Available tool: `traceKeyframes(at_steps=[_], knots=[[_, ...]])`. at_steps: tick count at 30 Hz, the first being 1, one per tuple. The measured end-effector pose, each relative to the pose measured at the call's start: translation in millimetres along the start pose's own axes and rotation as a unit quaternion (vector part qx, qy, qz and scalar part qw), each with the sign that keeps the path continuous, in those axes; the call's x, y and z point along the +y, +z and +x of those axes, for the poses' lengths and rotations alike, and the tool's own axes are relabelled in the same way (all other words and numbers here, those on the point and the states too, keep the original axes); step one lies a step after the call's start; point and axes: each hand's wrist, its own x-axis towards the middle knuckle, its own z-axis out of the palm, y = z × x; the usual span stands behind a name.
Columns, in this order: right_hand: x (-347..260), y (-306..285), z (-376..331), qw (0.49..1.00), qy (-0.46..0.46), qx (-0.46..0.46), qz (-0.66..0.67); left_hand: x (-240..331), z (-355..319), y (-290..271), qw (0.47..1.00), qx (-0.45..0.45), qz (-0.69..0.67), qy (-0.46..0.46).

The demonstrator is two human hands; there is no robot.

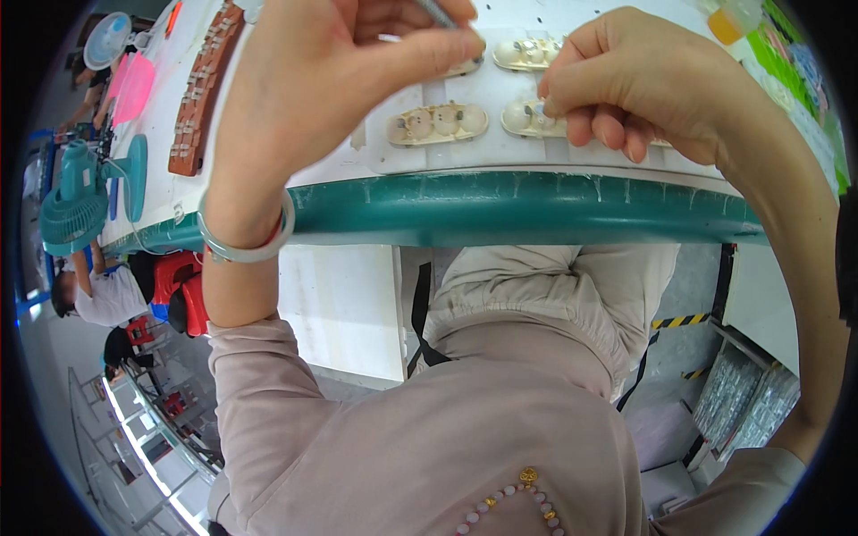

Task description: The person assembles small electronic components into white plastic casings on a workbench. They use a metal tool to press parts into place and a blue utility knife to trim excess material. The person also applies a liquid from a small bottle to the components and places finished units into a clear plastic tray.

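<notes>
My left hand [357, 67], with a pale bangle at the wrist, is closed around a thin grey rod-shaped tool [435, 12]. Its upper fingers run out of the top of the picture. Thumb and forefinger of my right hand [630, 85] are pinched together over a cream oval piece [521, 116] with rounded domes. What they pinch, if anything, is hidden. Another cream oval piece [438, 124] lies to the left with small metal bits on it. Behind are a further oval piece [518, 54] and one partly covered by my left hand.
A brown strip [201, 98] with metal clips lies at the left of the white table. A green padded edge [518, 207] runs along its front. A teal fan [80, 201] stands at the left. A bottle with orange liquid [728, 25] and green trays [782, 58] are at the right. Other people sit far left.
</notes>
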Motion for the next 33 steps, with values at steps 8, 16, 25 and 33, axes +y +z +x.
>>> traceKeyframes(at_steps=[8,16,25,33], knots=[[-4,8,-8,0.997,-0.05,0.054,-0.039,-8,-30,2,0.993,0.028,-0.024,-0.11],[-2,10,-12,0.994,-0.065,0.066,-0.062,-18,-31,5,0.998,0.016,-0.016,-0.065],[-1,11,-12,0.99,-0.083,0.083,-0.079,-21,-32,4,0.998,0.007,0.001,-0.056],[-26,-8,-23,0.996,0.026,-0.071,-0.048,-14,-31,9,0.997,0.024,0.041,-0.053]])
